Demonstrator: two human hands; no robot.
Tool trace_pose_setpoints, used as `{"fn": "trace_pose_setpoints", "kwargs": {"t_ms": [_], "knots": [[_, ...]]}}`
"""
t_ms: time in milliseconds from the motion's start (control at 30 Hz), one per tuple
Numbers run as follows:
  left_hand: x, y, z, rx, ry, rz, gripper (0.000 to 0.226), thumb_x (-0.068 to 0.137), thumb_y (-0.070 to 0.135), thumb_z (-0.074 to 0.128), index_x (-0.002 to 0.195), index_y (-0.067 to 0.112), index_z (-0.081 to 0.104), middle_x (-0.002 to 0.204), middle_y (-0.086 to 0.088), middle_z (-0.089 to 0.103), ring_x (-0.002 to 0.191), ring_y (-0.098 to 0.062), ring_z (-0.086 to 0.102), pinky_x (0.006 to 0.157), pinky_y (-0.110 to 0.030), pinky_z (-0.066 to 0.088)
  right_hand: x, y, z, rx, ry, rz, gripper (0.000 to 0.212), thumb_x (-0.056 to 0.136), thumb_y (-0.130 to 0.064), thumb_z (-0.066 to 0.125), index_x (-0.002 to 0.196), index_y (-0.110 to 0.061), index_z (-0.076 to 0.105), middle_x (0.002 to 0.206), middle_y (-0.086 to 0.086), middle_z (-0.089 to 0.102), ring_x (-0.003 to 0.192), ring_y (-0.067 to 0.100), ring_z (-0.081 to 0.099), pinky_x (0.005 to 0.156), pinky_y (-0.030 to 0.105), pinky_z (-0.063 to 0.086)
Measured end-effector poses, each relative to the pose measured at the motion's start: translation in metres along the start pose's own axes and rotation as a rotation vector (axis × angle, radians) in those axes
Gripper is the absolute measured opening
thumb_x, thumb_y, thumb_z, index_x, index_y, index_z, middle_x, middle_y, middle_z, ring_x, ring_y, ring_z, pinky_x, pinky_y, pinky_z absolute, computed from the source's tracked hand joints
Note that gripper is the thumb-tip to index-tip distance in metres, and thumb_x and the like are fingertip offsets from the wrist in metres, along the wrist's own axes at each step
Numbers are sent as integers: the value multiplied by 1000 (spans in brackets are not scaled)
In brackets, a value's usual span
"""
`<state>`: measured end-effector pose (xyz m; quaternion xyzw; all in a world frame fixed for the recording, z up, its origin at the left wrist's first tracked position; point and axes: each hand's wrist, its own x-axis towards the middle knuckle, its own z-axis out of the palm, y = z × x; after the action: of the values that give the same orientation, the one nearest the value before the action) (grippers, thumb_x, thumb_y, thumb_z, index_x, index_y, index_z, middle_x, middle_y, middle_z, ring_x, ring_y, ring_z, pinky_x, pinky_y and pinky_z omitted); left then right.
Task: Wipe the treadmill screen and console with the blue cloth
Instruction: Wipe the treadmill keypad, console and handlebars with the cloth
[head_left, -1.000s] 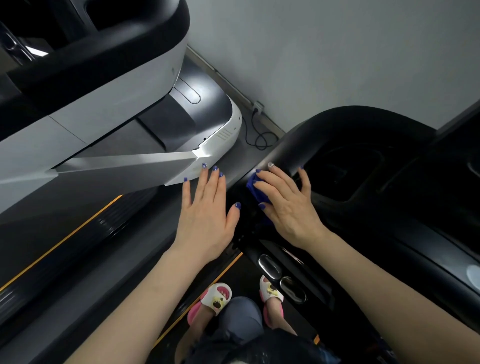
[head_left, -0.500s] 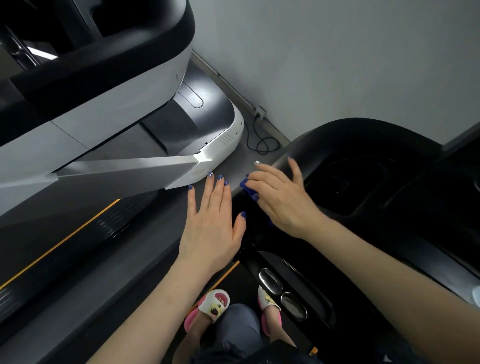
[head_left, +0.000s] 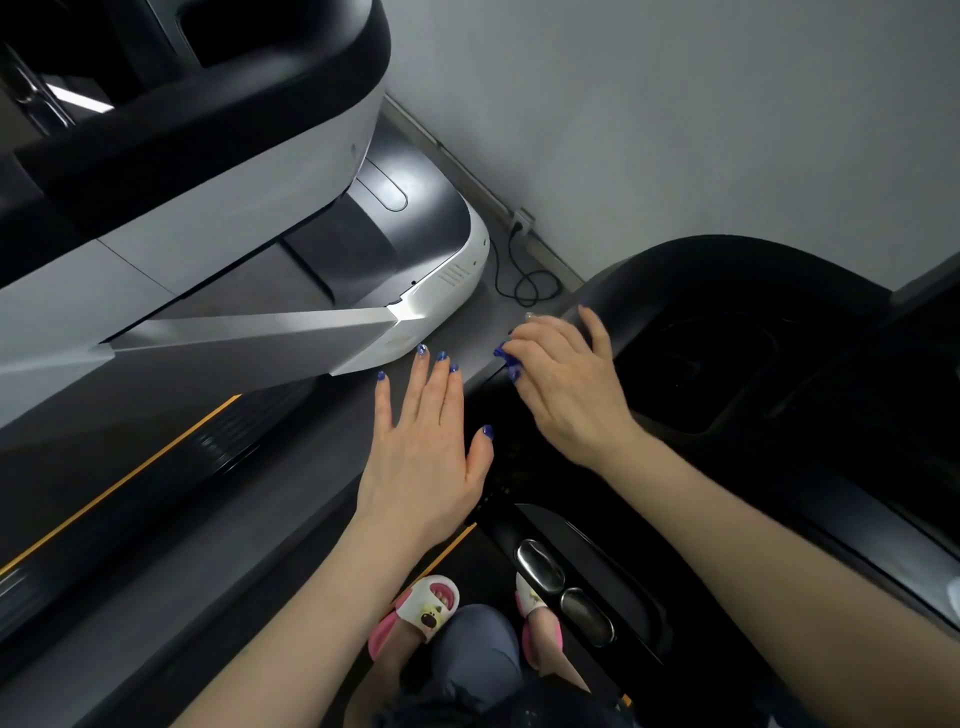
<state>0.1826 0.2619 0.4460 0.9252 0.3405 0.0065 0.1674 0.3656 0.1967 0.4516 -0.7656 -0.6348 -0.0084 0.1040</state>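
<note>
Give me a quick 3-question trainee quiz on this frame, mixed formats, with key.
1. True or false: the left hand holds the blue cloth.
2. Multiple choice: the cloth is pressed against A) the white treadmill on the left, B) the curved edge of the black console, C) the floor.
3. Fill in: a black cable runs from a socket at the foot of the ____.

Key:
1. False. The right hand has the cloth under its fingers; the left hand is flat, fingers straight, holding nothing.
2. B
3. wall
</note>
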Motion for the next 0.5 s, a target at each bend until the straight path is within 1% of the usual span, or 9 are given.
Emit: {"fn": "trace_pose_setpoints", "kwargs": {"t_ms": [67,133,200,267,300,433,500], "knots": [[0,0,0,3,-3,-2,75,97,50,11,156,6,21,166,-8,13,154,-20,-7,124,-53,1,-20,3,3,19,5,-72,38,100,-32,38,131,-18,56,139,-1,53,140,17,38,121,49,12],[0,0,0,3,-1,-2,74,97,50,11,156,6,21,166,-8,13,154,-20,-7,124,-53,0,-36,22,1,-7,-18,-118,44,101,-34,37,140,-18,49,150,0,44,146,18,30,121,51,8],[0,0,0,3,11,2,74,97,50,12,156,6,22,166,-9,15,154,-21,-6,124,-53,0,-40,32,1,-38,-42,-66,46,101,-35,34,143,-19,45,155,1,38,148,18,24,121,53,5],[0,-1,2,8,19,4,73,98,49,13,156,6,23,166,-10,16,154,-21,-5,124,-53,1,-35,23,2,-20,-56,27,47,100,-36,32,142,-19,46,155,0,38,149,17,21,121,54,4],[0,-1,2,12,20,3,73,98,49,13,156,6,23,166,-10,16,154,-21,-5,124,-54,2,-33,17,4,-14,-54,41,48,100,-36,32,142,-18,47,154,-1,38,149,17,21,121,54,4],[0,0,2,17,1,2,74,97,50,10,157,6,19,167,-9,12,154,-21,-8,124,-53,0,-32,28,-3,-99,-89,-62,49,101,-39,28,145,-23,42,155,-4,37,149,16,20,120,58,1],[0,0,2,17,9,0,74,97,50,10,157,6,19,167,-9,12,154,-21,-8,124,-53,0,-18,27,-7,-77,-73,-24,47,101,-38,28,139,-23,50,151,-4,43,148,17,23,118,61,2]]}}
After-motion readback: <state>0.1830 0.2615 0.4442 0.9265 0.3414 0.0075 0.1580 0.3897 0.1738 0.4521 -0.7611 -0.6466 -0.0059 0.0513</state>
